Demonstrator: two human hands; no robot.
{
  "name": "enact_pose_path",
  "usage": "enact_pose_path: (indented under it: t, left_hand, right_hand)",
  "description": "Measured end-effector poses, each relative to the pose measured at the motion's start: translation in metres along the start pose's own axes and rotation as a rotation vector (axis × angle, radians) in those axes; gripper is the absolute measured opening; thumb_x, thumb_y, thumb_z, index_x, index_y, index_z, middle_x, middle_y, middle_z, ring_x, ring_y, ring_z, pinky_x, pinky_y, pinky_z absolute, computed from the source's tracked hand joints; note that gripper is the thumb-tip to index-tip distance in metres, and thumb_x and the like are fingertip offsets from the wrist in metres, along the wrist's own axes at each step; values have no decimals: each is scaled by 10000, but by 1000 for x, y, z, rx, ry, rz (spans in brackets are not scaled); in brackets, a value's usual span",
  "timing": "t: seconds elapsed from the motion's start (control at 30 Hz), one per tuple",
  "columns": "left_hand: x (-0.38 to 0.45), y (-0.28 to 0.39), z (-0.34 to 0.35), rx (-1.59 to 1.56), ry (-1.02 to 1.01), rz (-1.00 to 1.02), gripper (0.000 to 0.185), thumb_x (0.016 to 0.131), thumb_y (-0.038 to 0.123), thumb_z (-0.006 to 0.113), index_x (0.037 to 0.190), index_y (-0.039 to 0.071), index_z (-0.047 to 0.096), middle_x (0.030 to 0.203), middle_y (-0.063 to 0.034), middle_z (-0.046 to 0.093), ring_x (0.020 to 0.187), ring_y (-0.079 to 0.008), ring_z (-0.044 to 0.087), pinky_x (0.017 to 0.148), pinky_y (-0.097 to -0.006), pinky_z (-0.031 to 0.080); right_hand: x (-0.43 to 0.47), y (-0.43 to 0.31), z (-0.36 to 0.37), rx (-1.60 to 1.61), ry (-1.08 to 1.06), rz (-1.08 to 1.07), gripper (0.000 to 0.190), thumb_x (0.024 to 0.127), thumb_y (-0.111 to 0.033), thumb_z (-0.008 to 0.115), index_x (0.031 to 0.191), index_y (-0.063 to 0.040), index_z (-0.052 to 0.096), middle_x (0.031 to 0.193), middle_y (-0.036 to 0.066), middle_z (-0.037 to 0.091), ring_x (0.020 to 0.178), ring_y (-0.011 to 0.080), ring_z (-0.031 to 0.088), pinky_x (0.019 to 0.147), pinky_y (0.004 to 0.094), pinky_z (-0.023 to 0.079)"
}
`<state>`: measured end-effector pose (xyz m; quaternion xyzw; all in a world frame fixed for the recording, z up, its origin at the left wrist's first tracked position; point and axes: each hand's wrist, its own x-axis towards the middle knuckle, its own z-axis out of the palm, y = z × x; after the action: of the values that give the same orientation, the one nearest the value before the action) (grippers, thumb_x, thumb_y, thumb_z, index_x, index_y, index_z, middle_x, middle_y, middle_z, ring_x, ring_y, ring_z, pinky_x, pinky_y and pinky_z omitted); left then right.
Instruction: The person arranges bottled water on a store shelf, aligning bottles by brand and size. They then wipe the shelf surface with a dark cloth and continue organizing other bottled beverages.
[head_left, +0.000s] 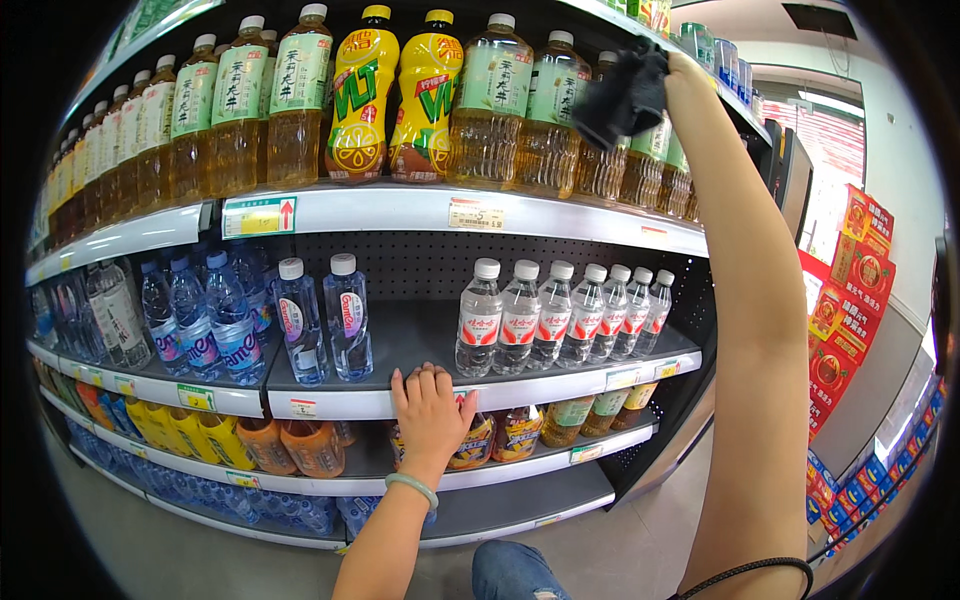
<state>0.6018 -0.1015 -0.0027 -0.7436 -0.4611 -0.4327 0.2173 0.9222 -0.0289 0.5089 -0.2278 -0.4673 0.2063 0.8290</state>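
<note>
My left hand (433, 411), with a pale green bangle (411, 487) on its wrist, rests palm down over the front edge of a middle shelf (337, 405). It holds nothing, and its fingertips touch the dark shelf surface. Raised at the upper right, my right hand (681, 71) grips a black cloth (626, 94), which looks blurred. The cloth hangs in front of tea bottles with green labels (555, 97) and hides part of them. Clear water bottles with red and white labels (480, 322) stand right of my left hand. Two slim clear bottles (349, 322) stand to its left.
Yellow lemon tea bottles (364, 97) stand among the upper row. Blue-capped water bottles (232, 322) fill the left bay. Lower shelves carry orange-wrapped bottles (313, 448) and dark-labelled drinks (517, 435). A red poster (855, 307) hangs at right; my knee (517, 570) is below.
</note>
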Motion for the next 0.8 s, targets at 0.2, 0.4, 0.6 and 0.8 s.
enact_pose_path:
  t: [0.2,0.4,0.6,0.8]
  left_hand:
    - [0,-1,1,13,5,-1,572,881,453,654,1169,-37,599,1216,-169,605,1171,-324,525,1155,-563,278]
    - [2,3,1,12,4,2,557,867,442,670,1156,-29,598,1210,-169,605,1163,-325,525,1149,-567,282]
    - [2,6,2,37,-10,-12,545,839,406,695,1149,-31,595,1217,-177,601,1173,-334,519,1146,-582,284]
    - [4,9,2,119,-26,-16,554,826,423,686,1144,-22,596,1218,-178,610,1170,-341,530,1150,-586,282]
  right_hand:
    - [5,-42,-65,120,-12,-62,419,845,-108,695,1216,59,599,1124,152,680,945,268,676,769,372,580]
    - [20,-75,-126,198,-33,-110,402,873,-111,652,1235,53,592,1153,158,671,979,282,669,790,379,585]
    - [41,-87,-182,261,-59,-123,388,902,-114,609,1254,48,585,1183,164,662,1014,296,661,811,386,590]
    - [66,-102,-236,310,-82,-134,377,931,-117,566,1272,43,578,1213,170,653,1048,309,653,832,393,595]
